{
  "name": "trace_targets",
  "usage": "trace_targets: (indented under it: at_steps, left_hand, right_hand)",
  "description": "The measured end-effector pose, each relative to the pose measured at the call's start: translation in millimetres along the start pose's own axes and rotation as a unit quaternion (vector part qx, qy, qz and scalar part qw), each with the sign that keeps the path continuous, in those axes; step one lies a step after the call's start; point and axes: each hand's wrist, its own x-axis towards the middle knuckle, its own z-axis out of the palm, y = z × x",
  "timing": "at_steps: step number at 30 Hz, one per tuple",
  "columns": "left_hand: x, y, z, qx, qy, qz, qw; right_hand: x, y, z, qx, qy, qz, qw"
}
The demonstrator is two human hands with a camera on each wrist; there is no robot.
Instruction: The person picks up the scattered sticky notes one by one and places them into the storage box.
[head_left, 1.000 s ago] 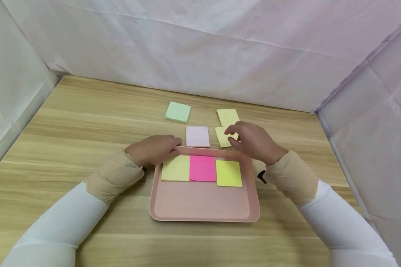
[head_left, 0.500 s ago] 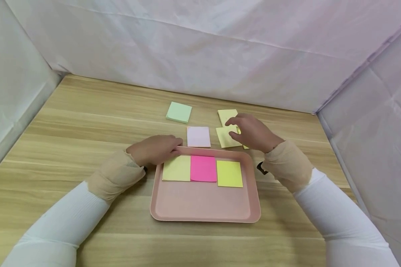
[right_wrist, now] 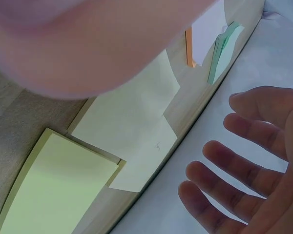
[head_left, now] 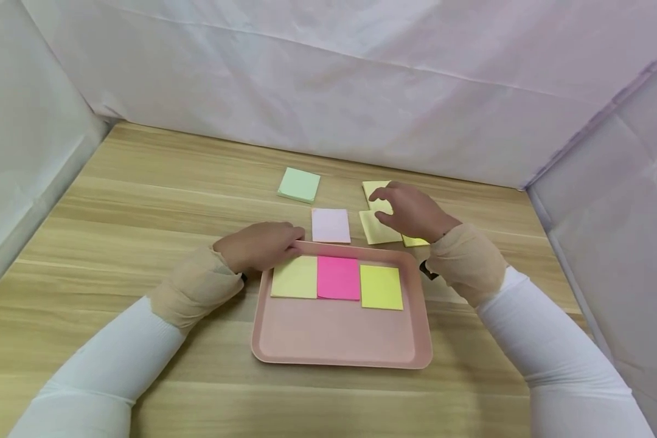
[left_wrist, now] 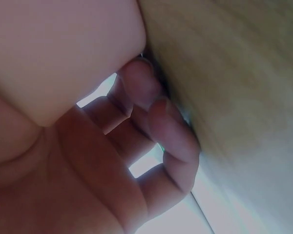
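Note:
My left hand (head_left: 260,245) grips the far left corner of a pink tray (head_left: 334,340), its fingers (left_wrist: 173,131) curled at the rim. Along the tray's far side lie a pale yellow sticky note pad (head_left: 294,277), a magenta pad (head_left: 337,278) and a bright yellow pad (head_left: 381,287). My right hand (head_left: 413,212) hovers, fingers apart and holding nothing, over more pads beyond the tray. Under and around it are a pale yellow pad (head_left: 379,229), another behind it (head_left: 373,188), and a yellow pad (head_left: 414,241) partly hidden by the hand.
A lilac pad (head_left: 331,225) lies just past the tray's far rim, and a mint green pad (head_left: 299,185) sits farther back. The wooden table (head_left: 159,176) is bounded by white sheeting (head_left: 328,91) at the back and both sides.
My right hand has moved up and back from the front pale yellow pad, uncovering more of it and the yellow pad at its right. The left hand keeps its hold on the tray.

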Motion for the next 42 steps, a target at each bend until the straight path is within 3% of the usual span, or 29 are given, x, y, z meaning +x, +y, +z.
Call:
trace_targets:
  at_steps: [16,30,36,42]
  left_hand:
    - [2.6,3.9,2.3,0.003,-0.001,-0.002,1.0000]
    - [4.3,5.5,4.7,-0.001,-0.004,-0.005,1.0000]
    - [3.8,4.1,9.7,-0.001,-0.008,-0.003,1.0000]
    - [5.8,3.0,10.8,0.006,0.008,-0.002,0.9999]
  right_hand:
    - [14,12,8,0.010,-0.022,0.006,1.000]
    - [24,29,7,-0.015,-0.090,0.035,0.995]
    - [27,31,10,0.000,-0.117,0.020,0.993]
    - [33,42,11,-0.025,-0.118,0.002,0.993]
